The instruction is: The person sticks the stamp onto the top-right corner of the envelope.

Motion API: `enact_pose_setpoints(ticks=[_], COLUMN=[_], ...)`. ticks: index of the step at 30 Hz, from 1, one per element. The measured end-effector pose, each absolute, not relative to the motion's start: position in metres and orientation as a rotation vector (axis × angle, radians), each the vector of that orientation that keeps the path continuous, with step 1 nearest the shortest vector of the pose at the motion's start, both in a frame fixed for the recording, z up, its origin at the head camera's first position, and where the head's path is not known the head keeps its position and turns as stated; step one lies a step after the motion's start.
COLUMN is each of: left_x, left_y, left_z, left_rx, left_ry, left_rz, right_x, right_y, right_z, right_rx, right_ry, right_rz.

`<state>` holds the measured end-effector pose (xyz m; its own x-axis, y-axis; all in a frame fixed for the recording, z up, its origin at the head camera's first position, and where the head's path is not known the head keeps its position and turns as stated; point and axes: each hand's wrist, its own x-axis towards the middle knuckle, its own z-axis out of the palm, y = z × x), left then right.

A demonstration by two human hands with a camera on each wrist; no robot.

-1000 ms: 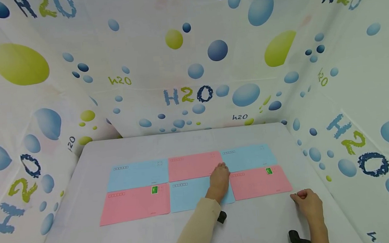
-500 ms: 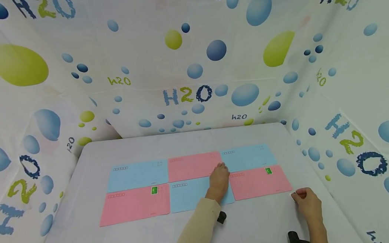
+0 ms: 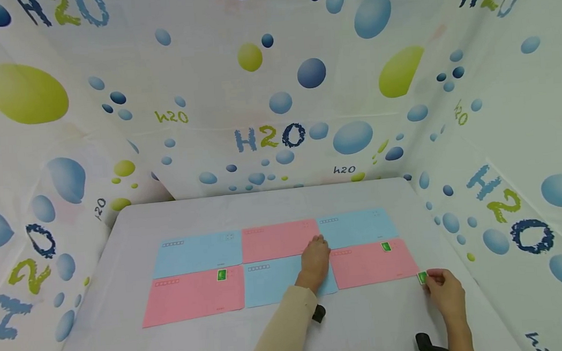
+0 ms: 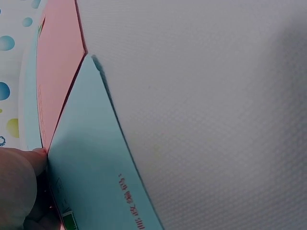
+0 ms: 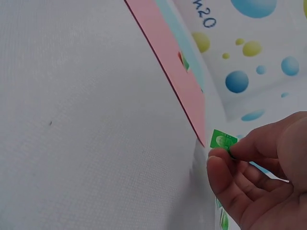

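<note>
My right hand (image 3: 446, 294) pinches a small green stamp (image 3: 422, 278) between thumb and fingertips, just off the near right corner of the right-hand pink envelope (image 3: 364, 269). The stamp's green face shows in the right wrist view too. My left hand (image 3: 316, 262) rests on the upper right part of the middle front blue envelope (image 3: 268, 283), its fingertips beside the far pink envelope (image 3: 280, 240). In the left wrist view, part of a green stamp (image 4: 69, 220) shows on the blue envelope beside that hand, which hides it from the head view.
The envelopes lie in two rows on a white-covered table (image 3: 199, 347). A left front pink envelope (image 3: 187, 304) bears a stamp, as does the right one. Blue envelopes (image 3: 199, 253) lie at the back left and back right (image 3: 354, 230). A bubble-print cloth (image 3: 197, 68) surrounds the table.
The stamp in my right fingers has turned its green face into view, where earlier a dark, then a pale edge showed. The right hand rose slightly; the left hand stays in place.
</note>
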<state>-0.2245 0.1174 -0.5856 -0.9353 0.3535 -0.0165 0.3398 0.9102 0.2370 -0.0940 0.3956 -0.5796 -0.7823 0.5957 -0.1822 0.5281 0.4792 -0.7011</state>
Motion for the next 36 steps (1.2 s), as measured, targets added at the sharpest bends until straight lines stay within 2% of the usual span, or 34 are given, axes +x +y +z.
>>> enact_pose_setpoints(ticks=[15,36], left_x=[-0.225,-0.222], left_y=[0.116,0.116], left_z=[-0.584,-0.582], left_rx=[0.565,0.580], left_ry=[3.008,3.040], left_rz=[0.345,0.388], right_x=[-0.097,-0.110], right_y=[0.395,0.388], right_z=[-0.566,-0.562], right_rx=[-1.017,-0.965], right_ry=[-2.410,-2.400], right_rz=[1.492,1.477])
